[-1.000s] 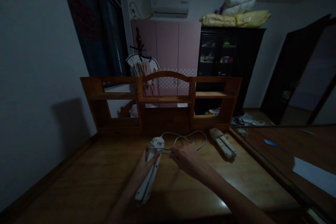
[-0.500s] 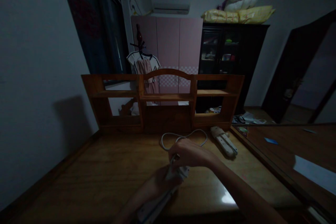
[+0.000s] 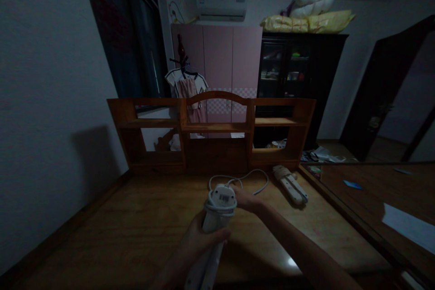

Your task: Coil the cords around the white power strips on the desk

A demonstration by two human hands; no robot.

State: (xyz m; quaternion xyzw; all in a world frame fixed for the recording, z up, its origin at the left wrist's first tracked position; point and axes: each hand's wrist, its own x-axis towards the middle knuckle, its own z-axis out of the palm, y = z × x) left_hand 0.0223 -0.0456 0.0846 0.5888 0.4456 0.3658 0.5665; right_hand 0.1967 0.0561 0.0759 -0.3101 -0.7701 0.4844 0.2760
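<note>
My left hand (image 3: 204, 242) is wrapped around a long white power strip (image 3: 212, 222), which is tilted with its labelled end up and away from me. Several turns of white cord (image 3: 220, 208) circle the strip just below that end. My right hand (image 3: 245, 198) is at the far right side of the strip, closed on the cord, with its fingertips partly hidden behind the strip. Loose cord trails in loops on the wooden desk (image 3: 142, 217) beyond my hands. Off to the right lies a second white power strip (image 3: 292, 188) with cord wound about its far end.
A wooden shelf unit (image 3: 217, 128) stands along the desk's far edge. At left rises a white wall (image 3: 50, 145). A lower brown surface on the right holds a white paper sheet (image 3: 409, 226) and a blue card (image 3: 352, 185).
The strip's labelled end has turned up into view. My right hand has moved from above the strip, round to its far right side, and the cord turns now show.
</note>
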